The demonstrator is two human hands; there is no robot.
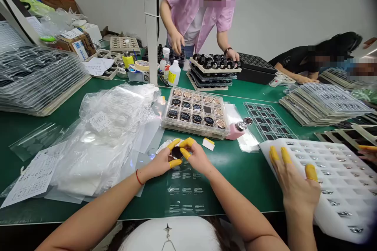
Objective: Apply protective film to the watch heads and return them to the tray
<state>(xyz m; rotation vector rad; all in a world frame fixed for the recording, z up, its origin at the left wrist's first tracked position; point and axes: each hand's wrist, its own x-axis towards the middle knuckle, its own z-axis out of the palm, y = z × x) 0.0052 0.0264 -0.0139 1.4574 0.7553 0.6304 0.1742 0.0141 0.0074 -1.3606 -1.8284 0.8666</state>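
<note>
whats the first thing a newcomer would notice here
The two hands in yellow finger cots come first, at the front of the green bench, pinching a dark disc. Just behind them sits a clear tray of black and rose-gold rounds. To the right, another hand rests on a white tray.

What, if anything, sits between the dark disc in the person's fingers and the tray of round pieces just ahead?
Nothing visible does. Only green mat separates the dark disc, pinched by the left hand and right hand, from the clear tray. A white-and-yellow card lies off to the right.
</note>
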